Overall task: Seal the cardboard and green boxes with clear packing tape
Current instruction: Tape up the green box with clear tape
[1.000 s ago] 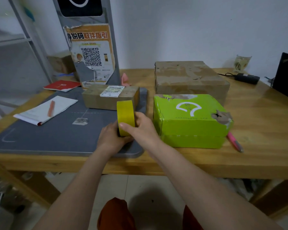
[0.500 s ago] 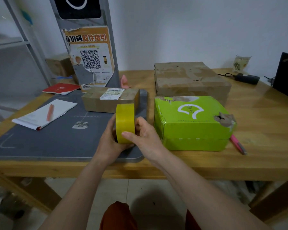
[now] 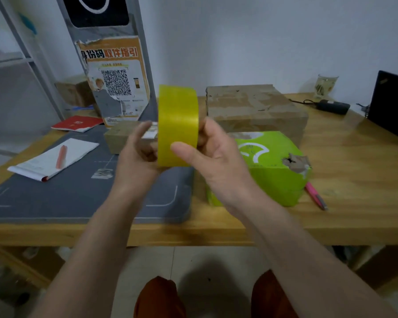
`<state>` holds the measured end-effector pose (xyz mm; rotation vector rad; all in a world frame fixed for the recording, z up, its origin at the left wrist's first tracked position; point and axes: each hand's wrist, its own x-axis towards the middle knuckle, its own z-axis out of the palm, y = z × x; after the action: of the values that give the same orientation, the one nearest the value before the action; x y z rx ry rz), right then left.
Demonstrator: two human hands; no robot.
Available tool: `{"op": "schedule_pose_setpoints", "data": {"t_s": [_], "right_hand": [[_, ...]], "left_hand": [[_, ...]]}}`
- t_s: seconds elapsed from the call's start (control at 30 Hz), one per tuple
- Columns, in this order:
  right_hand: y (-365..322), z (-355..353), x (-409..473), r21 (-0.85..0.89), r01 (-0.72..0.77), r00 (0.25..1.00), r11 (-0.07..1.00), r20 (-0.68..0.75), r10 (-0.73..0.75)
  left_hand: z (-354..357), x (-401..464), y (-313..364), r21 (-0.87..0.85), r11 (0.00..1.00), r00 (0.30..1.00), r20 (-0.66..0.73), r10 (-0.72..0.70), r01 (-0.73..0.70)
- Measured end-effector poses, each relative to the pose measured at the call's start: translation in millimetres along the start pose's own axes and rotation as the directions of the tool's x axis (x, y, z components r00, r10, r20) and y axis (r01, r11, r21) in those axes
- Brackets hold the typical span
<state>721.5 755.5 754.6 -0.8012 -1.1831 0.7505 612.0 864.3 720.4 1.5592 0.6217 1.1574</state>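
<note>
While both hands, left (image 3: 136, 154) and right (image 3: 213, 157), clasp the tape roll (image 3: 177, 126) upright above the bench (image 3: 354, 171), it looks light, rigid, best gripped by its flat sides.

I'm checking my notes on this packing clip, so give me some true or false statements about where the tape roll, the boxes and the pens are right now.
1. The yellowish roll of packing tape is held up between the left hand and the right hand. True.
2. The bright green cardboard box has a torn corner. True.
3. The large brown cardboard box is stacked on the green box. False: it sits on the wooden table behind it.
4. The pink pen lies on the white notepad. False: it lies on the table beside the green box; an orange pen is on the notepad.
</note>
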Motion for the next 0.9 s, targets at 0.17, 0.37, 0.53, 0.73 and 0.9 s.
{"op": "schedule_pose_setpoints", "data": {"t_s": [0.17, 0.37, 0.53, 0.73, 0.9], "right_hand": [[-25.8, -17.8, -31.6, 0.139, -0.021, 0.999, 0.990, -0.032, 0.025], [-57.1, -43.5, -65.3, 0.167, 0.015, 0.986, 0.986, -0.165, 0.013], [-75.1, -83.0, -84.0, 0.093, 0.036, 0.879, 0.995, -0.476, 0.013], [-85.8, -142.9, -102.4, -0.009, -0.017, 0.745, 1.000, -0.667, 0.006], [-88.4, -198.8, -104.2, -0.042, -0.061, 0.662, 0.997, -0.749, 0.008]], "left_hand": [[35.7, -28.8, 11.9, -0.177, 0.931, 0.919, 0.297, -0.260, 0.320], [83.1, -57.5, 13.2, -0.156, 0.908, 0.853, 0.433, -0.291, 0.389], [134.3, -80.0, 12.1, -0.122, 0.894, 0.803, 0.505, -0.318, 0.430], [205.5, -92.2, 1.1, -0.064, 0.873, 0.693, 0.636, -0.338, 0.484], [271.6, -90.8, -2.8, -0.059, 0.774, 0.664, 0.557, -0.498, 0.630]]}}
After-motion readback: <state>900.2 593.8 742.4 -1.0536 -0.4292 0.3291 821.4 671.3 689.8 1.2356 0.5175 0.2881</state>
